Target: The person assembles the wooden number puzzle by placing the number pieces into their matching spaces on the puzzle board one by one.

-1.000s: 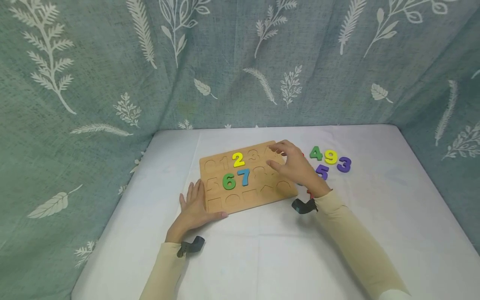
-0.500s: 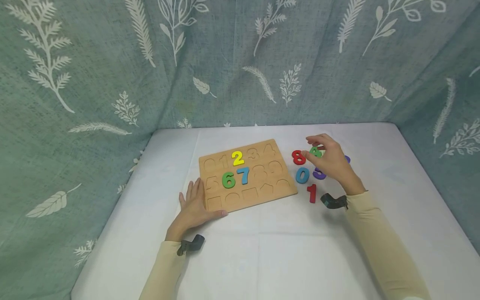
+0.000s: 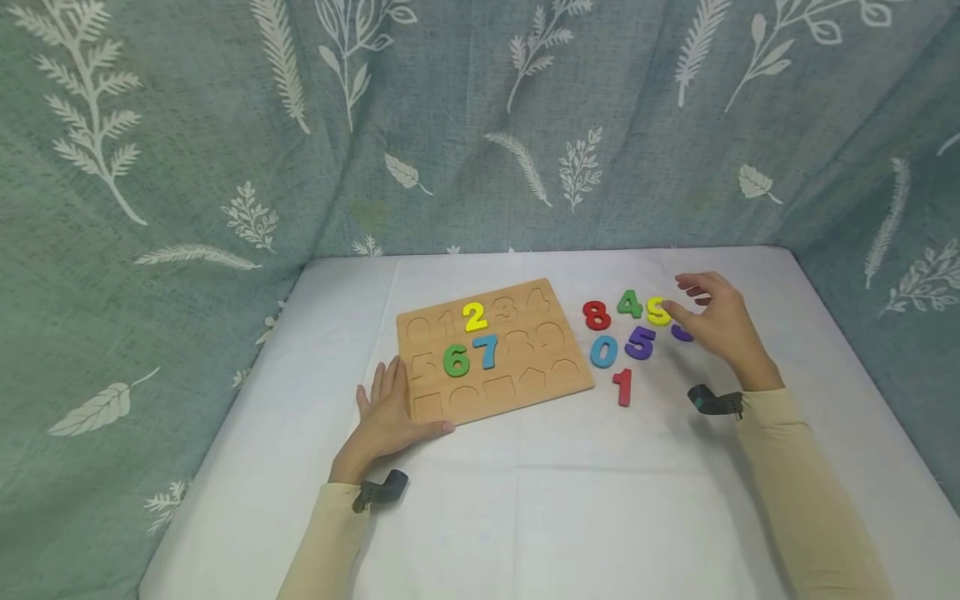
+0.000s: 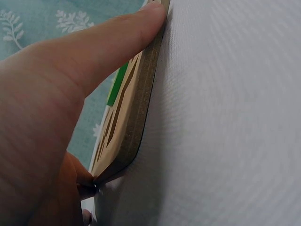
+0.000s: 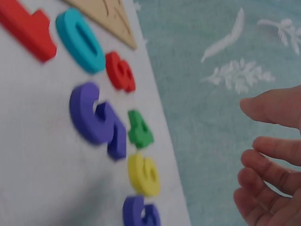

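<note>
Head view: right hand raised, fingers apart; left hand touches board, thumb splayed.

We count one wooden board, three number pieces on it, seven loose number pieces beside it, and two hands.

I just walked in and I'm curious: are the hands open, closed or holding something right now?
Left hand: open, touching the wooden board.
Right hand: open, holding nothing.
</note>
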Action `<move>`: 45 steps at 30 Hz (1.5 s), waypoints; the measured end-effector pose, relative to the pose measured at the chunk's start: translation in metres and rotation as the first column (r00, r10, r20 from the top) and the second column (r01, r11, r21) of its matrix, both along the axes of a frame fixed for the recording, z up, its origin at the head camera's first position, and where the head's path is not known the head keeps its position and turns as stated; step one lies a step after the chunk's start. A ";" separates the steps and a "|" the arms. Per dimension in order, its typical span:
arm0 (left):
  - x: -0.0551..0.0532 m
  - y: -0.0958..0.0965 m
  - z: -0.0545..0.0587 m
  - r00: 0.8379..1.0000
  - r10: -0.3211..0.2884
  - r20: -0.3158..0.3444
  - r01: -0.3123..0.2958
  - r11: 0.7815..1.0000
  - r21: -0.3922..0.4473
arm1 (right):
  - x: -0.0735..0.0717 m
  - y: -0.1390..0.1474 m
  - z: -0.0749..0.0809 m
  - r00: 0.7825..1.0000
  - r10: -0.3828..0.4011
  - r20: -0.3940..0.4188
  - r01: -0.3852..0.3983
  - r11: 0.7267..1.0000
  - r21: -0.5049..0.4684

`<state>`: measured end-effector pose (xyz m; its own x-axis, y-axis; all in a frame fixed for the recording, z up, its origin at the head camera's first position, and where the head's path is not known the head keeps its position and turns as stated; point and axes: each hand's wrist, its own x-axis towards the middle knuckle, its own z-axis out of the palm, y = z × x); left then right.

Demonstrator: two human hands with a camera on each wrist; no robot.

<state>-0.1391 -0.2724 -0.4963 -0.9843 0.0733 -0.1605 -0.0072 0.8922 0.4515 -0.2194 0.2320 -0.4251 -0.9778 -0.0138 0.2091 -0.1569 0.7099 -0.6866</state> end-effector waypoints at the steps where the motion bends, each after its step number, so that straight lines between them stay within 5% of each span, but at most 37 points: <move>1: 0.000 0.000 0.000 1.000 0.000 0.000 0.000 1.000 0.001 | 0.000 0.003 -0.002 1.000 -0.010 0.006 0.010 1.000 0.004; 11: 0.000 0.001 0.001 1.000 0.007 0.009 -0.007 1.000 0.002 | -0.002 0.026 -0.020 0.985 -0.109 0.137 0.104 0.994 0.041; 27: -0.002 0.000 -0.001 1.000 0.002 0.008 -0.002 1.000 -0.002 | -0.007 0.036 -0.043 0.951 -0.116 0.285 0.103 0.993 0.062; 39: -0.001 0.001 0.001 1.000 0.007 0.015 -0.007 1.000 0.000 | -0.010 0.034 -0.053 0.940 -0.102 0.326 0.076 0.993 0.092; 45: 0.000 0.001 0.002 1.000 0.009 0.024 -0.009 1.000 -0.001 | -0.009 0.032 -0.051 0.951 -0.072 0.300 0.037 0.992 0.119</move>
<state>-0.1395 -0.2710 -0.4946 -0.9807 0.0644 -0.1844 -0.0260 0.8925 0.4504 -0.2286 0.2644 -0.4765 -0.9947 0.0351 -0.0971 0.0875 0.7857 -0.6124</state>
